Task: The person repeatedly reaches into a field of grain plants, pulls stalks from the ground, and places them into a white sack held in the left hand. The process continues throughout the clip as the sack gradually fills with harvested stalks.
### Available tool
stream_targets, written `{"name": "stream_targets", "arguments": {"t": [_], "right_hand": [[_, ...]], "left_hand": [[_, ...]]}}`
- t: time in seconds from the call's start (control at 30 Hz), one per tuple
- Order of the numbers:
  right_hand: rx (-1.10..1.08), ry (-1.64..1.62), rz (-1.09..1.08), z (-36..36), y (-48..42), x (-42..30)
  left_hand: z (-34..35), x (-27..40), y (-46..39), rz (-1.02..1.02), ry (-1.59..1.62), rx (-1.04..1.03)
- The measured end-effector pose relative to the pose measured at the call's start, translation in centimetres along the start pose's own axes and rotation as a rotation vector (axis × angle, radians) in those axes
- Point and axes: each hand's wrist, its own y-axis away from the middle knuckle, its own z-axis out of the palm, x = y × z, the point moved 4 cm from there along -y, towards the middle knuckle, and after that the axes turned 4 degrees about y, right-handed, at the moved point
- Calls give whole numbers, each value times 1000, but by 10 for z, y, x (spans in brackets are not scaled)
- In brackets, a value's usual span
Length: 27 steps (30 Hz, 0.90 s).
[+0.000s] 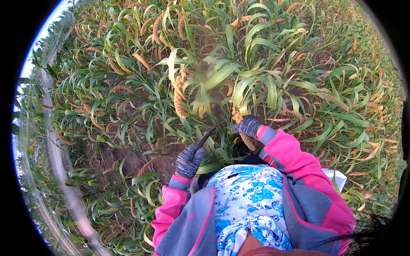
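Note:
My left hand (189,161), in a grey knitted glove, grips a dark, narrow blade (206,138), probably a knife or sickle; the fingers hide its handle. The blade points up and to the right, toward the plants. My right hand (247,126), gloved alike, is closed around a drooping foxtail millet head (237,116), whose lower end (248,142) hangs out below the fist. Long green leaves (242,92) arch just above that hand. Between and beyond both hands, another ripe millet head (178,96) hangs from its stalk.
Dense millet plants (105,83) with tan, bent heads spread all around. Brown soil (128,161) shows between stalks at the left. Something white (334,178), perhaps a bag, shows behind my right arm. Pale blurred streaks cross the left rim of the view.

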Motion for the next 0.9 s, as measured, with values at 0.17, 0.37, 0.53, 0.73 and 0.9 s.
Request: {"name": "stream_targets", "arguments": {"t": [0.17,0.37,0.53,0.73,0.9], "right_hand": [[-150,277,109,5,71,-4],[-104,297,411,-11,136,11],[38,76,472,0,157,34],[152,-213,-47,14,159,-11],[716,-503,-56,-62,249,-28]], "left_hand": [[32,87,-57,540,-486,-242],[90,97,-109,559,-879,-521],[130,74,-116,574,-1051,-559],[192,-1,-108,357,-1173,-815],[159,-59,-103,-64,-1069,-956]]}}
